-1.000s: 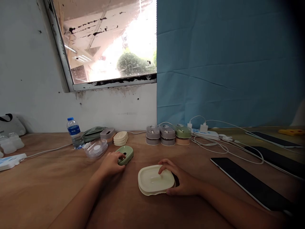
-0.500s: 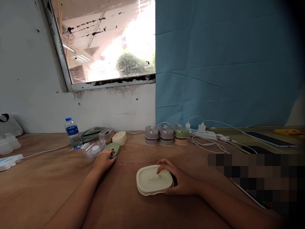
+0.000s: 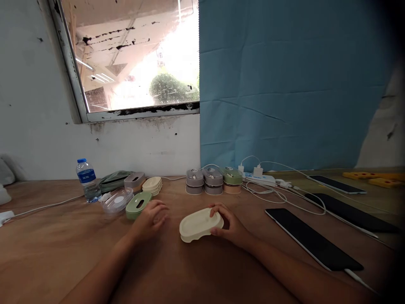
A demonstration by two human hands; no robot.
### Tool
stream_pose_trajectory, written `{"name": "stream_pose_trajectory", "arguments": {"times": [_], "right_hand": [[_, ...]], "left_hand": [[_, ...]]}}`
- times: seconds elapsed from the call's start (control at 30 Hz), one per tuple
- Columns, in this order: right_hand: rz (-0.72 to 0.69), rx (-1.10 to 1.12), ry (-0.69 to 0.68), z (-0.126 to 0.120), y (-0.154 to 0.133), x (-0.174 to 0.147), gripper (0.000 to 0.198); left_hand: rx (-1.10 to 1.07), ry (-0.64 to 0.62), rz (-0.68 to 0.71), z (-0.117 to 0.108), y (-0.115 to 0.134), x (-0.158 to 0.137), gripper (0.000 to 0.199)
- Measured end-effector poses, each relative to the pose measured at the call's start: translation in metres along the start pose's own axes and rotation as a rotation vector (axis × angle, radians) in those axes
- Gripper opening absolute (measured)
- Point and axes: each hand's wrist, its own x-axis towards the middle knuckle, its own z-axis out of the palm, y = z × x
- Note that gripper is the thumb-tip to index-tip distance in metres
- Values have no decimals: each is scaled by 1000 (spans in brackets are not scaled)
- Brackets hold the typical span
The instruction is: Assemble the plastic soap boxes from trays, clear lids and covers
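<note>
My right hand (image 3: 228, 223) grips the right end of a cream oval lid (image 3: 198, 224), thumb at the near edge and fingers on top. The lid's left end tips toward me. My left hand (image 3: 152, 216) hovers between that lid and a green oval lid-like piece with a dark slot (image 3: 138, 205). Its fingers are stretched out with nothing in them. Behind the green piece lie a clear plastic container (image 3: 118, 201), a stack of several cream pieces (image 3: 152, 185) and a grey-mauve box with a slot (image 3: 134, 181).
Along the back stand two grey lunch boxes (image 3: 194, 181) and a green-and-tan one (image 3: 232, 179). A water bottle (image 3: 88, 181) and a dark green pouch (image 3: 114, 180) are at left. At right are a power strip (image 3: 262, 179), white cables and a black tablet (image 3: 311, 236).
My left hand has let go of the green piece and come right, toward the cream lid. My right hand has tilted the cream lid. The view has turned slightly right.
</note>
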Motion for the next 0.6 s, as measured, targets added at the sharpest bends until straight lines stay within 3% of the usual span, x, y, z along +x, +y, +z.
{"name": "stream_pose_trajectory", "arguments": {"times": [0.1, 0.2, 0.37, 0.5, 0.6], "right_hand": [[76, 112, 74, 0, -1, 2, 35], [122, 224, 99, 0, -3, 2, 39], [159, 372, 59, 0, -4, 2, 41], [175, 441, 69, 0, -1, 4, 45], [258, 504, 152, 2, 4, 7, 50]], "left_hand": [[-206, -206, 108, 5, 36, -1, 27], [-294, -265, 116, 14, 53, -3, 28], [-346, -308, 95, 15, 58, 5, 23], [-323, -385, 88, -7, 59, 21, 21], [-259, -385, 39, -25, 44, 41, 24]]}}
